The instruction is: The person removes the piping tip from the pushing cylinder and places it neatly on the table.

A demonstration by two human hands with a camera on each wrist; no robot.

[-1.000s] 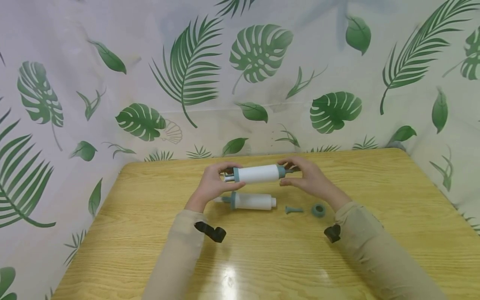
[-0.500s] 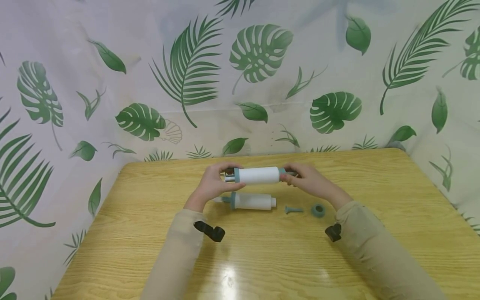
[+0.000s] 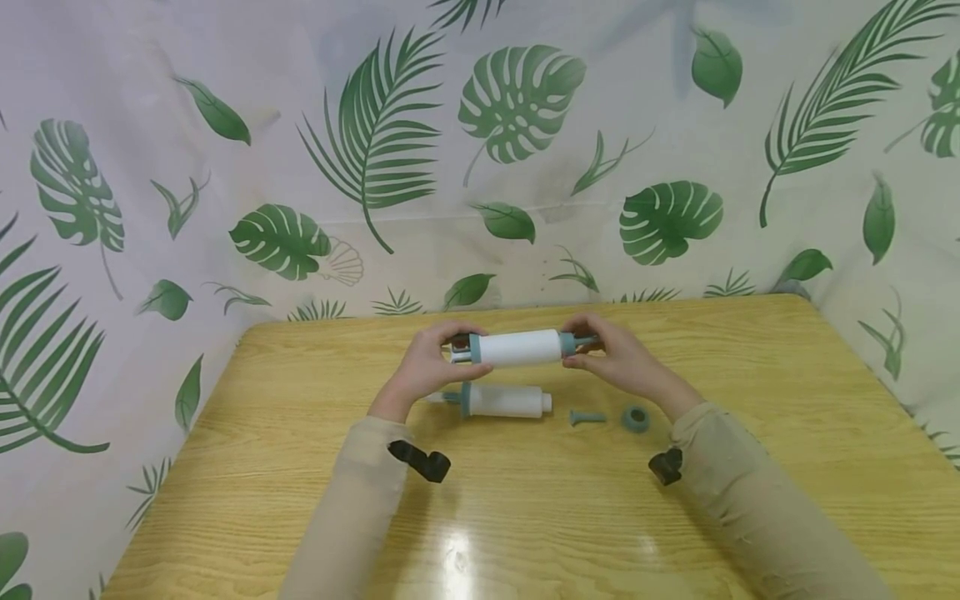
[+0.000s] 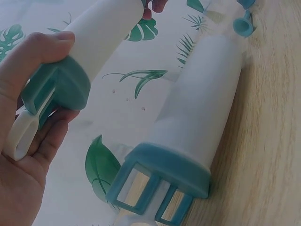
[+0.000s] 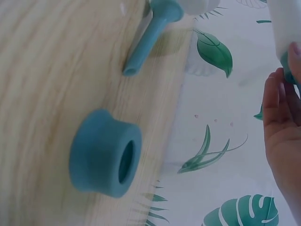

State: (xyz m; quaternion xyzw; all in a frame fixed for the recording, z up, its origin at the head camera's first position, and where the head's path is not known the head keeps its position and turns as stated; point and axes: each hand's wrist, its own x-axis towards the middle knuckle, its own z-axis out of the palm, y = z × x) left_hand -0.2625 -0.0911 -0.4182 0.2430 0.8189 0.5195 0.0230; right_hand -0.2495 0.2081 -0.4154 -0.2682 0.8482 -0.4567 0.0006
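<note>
A syringe-type press (image 3: 517,348) with a white barrel and teal ends is held level above the table, between both hands. My left hand (image 3: 420,371) grips its teal handle end, the thumb lying along the barrel; a white plunger loop (image 4: 21,136) shows inside the palm. My right hand (image 3: 622,360) pinches the teal cap (image 3: 567,343) at the other end with thumb and fingers, and a thin teal nozzle points from the cap into that hand. Below lies a second press (image 3: 506,402), its white threaded end bare.
To the right of the lying press are a loose teal nozzle (image 3: 587,417) with a flared end and a teal ring cap (image 3: 636,419). The wooden table (image 3: 525,517) backs onto a leaf-printed sheet (image 3: 555,183). Each wrist wears a black camera mount.
The right-hand fingers curled in over the teal cap half a second ago, then spread back around it. The left hand and the loose pieces stay in place.
</note>
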